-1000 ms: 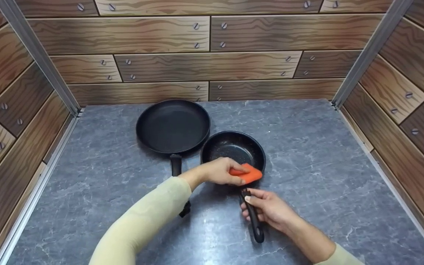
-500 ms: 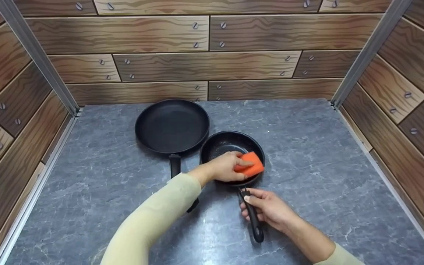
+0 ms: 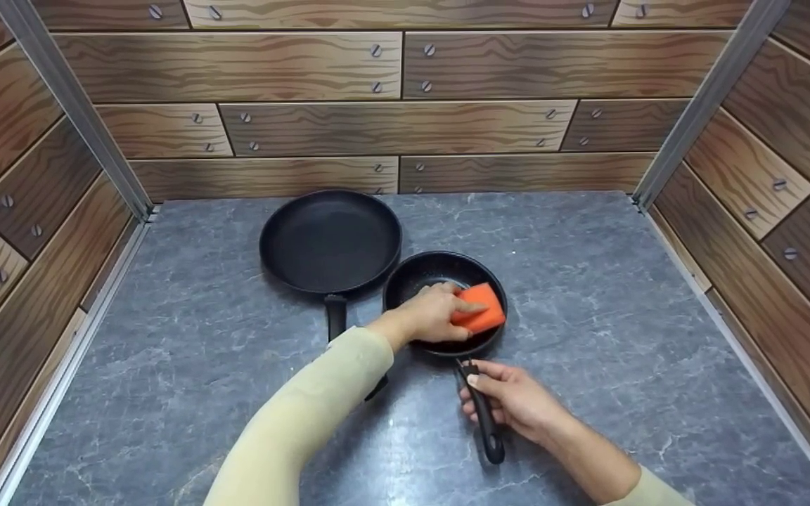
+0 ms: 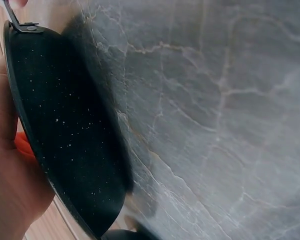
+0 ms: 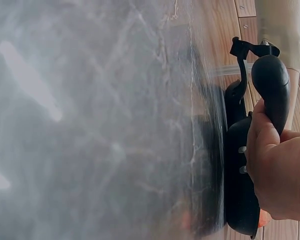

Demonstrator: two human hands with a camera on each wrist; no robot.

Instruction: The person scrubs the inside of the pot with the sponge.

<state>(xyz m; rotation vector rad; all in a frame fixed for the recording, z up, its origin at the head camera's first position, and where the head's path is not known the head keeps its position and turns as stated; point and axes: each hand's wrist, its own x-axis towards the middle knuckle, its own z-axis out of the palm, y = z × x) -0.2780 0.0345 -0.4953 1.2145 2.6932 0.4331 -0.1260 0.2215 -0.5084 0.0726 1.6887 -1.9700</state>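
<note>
In the head view, a small black speckled frying pan [image 3: 405,270] lies in the middle of the table. My left hand [image 3: 433,315] reaches into it and holds an orange sponge [image 3: 482,308] against the inner side, at the right. My right hand [image 3: 517,397] grips the pan's black handle [image 3: 486,422], thumb on top near the base. The left wrist view shows the pan's outer wall [image 4: 70,120], with only a sliver of the sponge [image 4: 24,144] visible beside the hand. The right wrist view has the fingers of the right hand [image 5: 282,172] around the handle [image 5: 275,90].
A larger black frying pan [image 3: 331,242] stands at the back left, close against the small pan's rim. Its handle [image 3: 335,313] points forward, partly behind the left sleeve. Around the grey marbled table [image 3: 588,281] rise wood-patterned walls [image 3: 306,67] with metal corner posts.
My left hand and the sponge have moved away from the handle end, up along the pan's right inner side. The right hand and both pans have stayed in place.
</note>
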